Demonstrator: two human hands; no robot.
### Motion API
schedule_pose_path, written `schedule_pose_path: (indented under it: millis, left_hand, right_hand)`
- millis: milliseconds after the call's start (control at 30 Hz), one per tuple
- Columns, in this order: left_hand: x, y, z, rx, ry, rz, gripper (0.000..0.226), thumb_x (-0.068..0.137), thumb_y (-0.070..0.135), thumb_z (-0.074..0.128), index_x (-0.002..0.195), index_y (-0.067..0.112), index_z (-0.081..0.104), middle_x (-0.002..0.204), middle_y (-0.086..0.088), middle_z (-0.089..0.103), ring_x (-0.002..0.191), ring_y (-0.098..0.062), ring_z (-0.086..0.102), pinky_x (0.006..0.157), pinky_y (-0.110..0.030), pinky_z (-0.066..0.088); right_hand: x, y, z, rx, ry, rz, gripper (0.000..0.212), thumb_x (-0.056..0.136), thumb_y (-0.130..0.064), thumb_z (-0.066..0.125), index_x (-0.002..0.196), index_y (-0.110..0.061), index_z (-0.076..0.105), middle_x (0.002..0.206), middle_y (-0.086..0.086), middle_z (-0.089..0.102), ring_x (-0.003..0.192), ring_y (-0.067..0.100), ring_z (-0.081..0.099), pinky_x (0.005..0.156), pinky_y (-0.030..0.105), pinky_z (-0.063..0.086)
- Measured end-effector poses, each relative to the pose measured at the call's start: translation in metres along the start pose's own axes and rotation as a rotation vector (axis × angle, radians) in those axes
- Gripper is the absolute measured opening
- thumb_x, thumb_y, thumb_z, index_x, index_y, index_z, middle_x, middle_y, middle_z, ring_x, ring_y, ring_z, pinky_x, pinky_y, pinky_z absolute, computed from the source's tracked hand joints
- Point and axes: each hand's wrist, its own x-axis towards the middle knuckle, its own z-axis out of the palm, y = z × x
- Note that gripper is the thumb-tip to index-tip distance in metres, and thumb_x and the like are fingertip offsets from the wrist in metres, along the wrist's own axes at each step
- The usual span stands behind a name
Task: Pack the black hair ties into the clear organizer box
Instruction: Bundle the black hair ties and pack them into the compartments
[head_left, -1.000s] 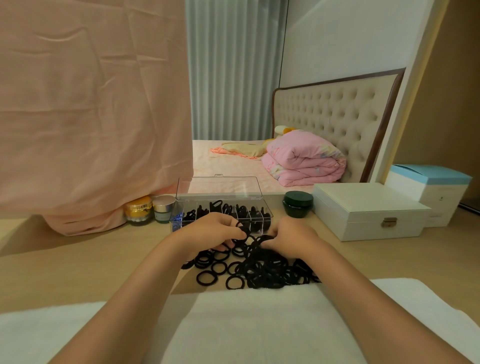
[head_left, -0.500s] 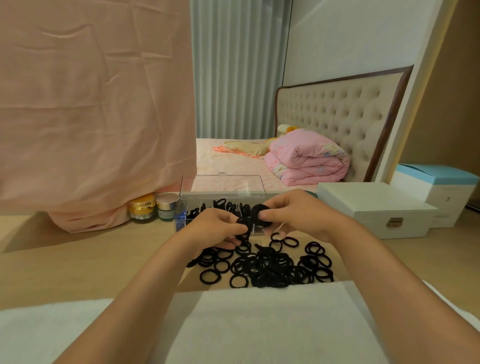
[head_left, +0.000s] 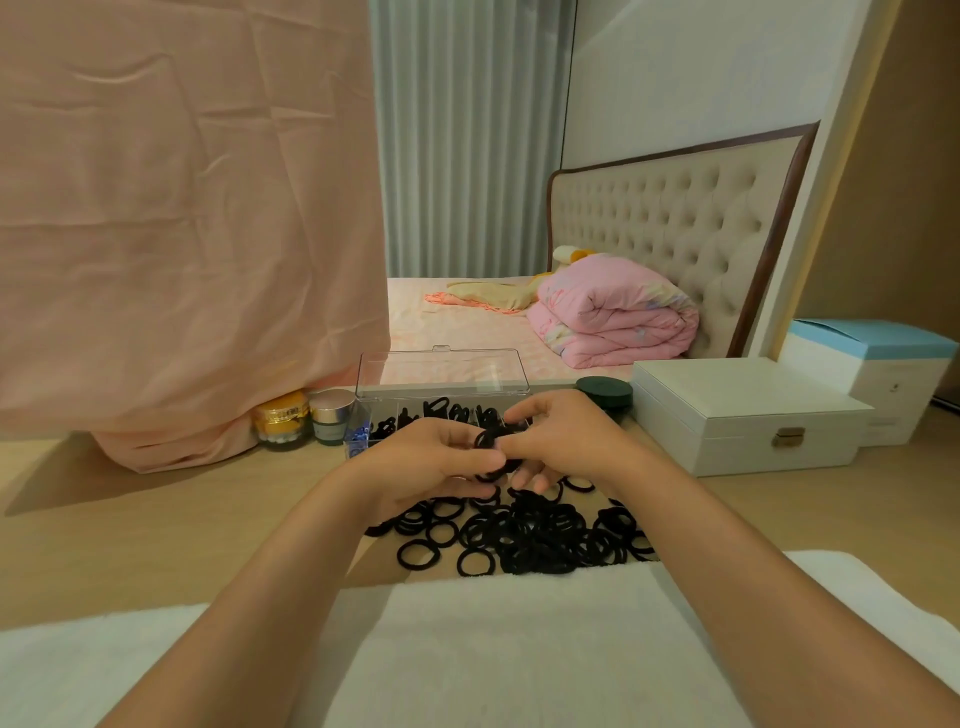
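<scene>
Head view: two hands meet just in front of one clear box (head_left: 441, 370), its lid raised. Both the left hand (head_left: 431, 462) and right hand (head_left: 566, 441) pinch one small bunch (head_left: 488, 441) of black ties, number unclear. One loose pile (head_left: 530, 538), too many ties to count, lies in front of the box; more sit inside it. Left of the box stand two jars, a gold jar (head_left: 283, 421) and a silver jar (head_left: 331, 418); right, one green jar (head_left: 604, 389).

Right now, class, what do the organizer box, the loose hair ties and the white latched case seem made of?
Organizer box: clear glossy plastic, see-through lid. Hair ties: matte black fabric-covered elastic, probably; dull loops. White case: smooth, perhaps faux leather; brassy latch.
</scene>
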Motion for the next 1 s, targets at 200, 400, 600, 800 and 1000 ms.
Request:
schedule_pose_path:
  millis: [200, 400, 600, 800, 1000]
  left_hand:
    - [-0.004, 0.001, -0.002, 0.033, -0.019, -0.027, 0.021, 0.093, 0.004, 0.064, 0.112, 0.008, 0.073, 0.113, -0.011, 0.075, 0.109, -0.024, 0.071, 0.095, -0.031, 0.056]
    - [-0.004, 0.004, -0.006, -0.021, 0.001, -0.061, 0.026, 0.095, -0.004, 0.06, 0.115, 0.008, 0.072, 0.111, -0.014, 0.076, 0.107, -0.025, 0.073, 0.088, -0.027, 0.06]
    - [-0.001, 0.001, -0.005, 0.07, 0.179, -0.085, 0.018, 0.092, 0.004, 0.068, 0.11, 0.003, 0.072, 0.099, -0.011, 0.079, 0.093, -0.023, 0.076, 0.081, -0.03, 0.063]
    - [0.002, 0.001, -0.004, 0.029, 0.317, -0.053, 0.02, 0.091, 0.006, 0.07, 0.111, 0.005, 0.073, 0.093, -0.011, 0.079, 0.088, -0.023, 0.077, 0.077, -0.03, 0.063]
    - [0.001, 0.009, 0.006, -0.121, 0.111, -0.031, 0.031, 0.1, 0.029, 0.059, 0.115, 0.004, 0.071, 0.106, -0.017, 0.076, 0.098, -0.026, 0.074, 0.087, -0.033, 0.06]
  right_hand:
    - [-0.001, 0.008, -0.01, 0.017, -0.162, 0.055, 0.028, 0.088, -0.023, 0.079, 0.114, -0.015, 0.075, 0.09, 0.005, 0.079, 0.075, 0.013, 0.072, 0.056, 0.024, 0.055]
    - [0.001, 0.011, -0.013, 0.087, -0.066, 0.045, 0.021, 0.089, -0.01, 0.076, 0.109, -0.003, 0.075, 0.086, 0.013, 0.078, 0.071, 0.015, 0.075, 0.057, 0.023, 0.06]
    - [0.002, 0.009, -0.017, 0.124, -0.046, 0.044, 0.022, 0.09, -0.009, 0.075, 0.111, -0.002, 0.074, 0.09, 0.017, 0.078, 0.073, 0.019, 0.076, 0.055, 0.022, 0.059]
    - [-0.001, 0.003, -0.018, 0.287, -0.139, 0.025, 0.015, 0.096, -0.005, 0.066, 0.108, -0.005, 0.073, 0.088, 0.014, 0.078, 0.072, 0.017, 0.075, 0.058, 0.022, 0.06]
    - [0.001, 0.004, -0.006, 0.118, -0.027, -0.004, 0.027, 0.089, -0.01, 0.077, 0.115, -0.01, 0.069, 0.081, 0.013, 0.079, 0.07, 0.02, 0.077, 0.061, 0.026, 0.062]
